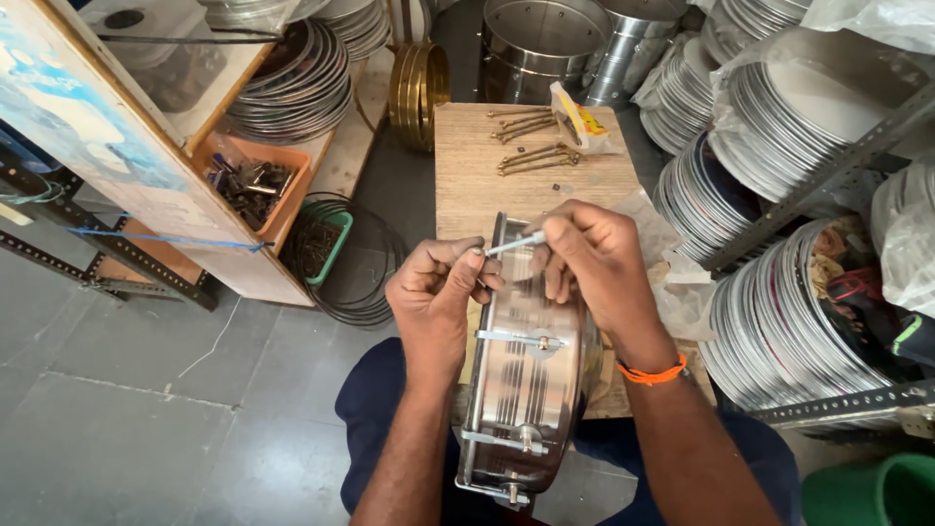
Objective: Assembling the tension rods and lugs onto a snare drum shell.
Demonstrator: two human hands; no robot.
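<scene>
The metal drum shell [526, 380] stands on edge between the person's knees, leaning on the wooden tabletop [467, 175], so the left hand [433, 292] steadies its rim while the right hand [594, 258] pinches a thin silver rod [514, 244] at the top lug.

Drum workshop: racks of metal hoops [292, 83], steel shells [545, 39], wooden workbench [477, 166].
</scene>
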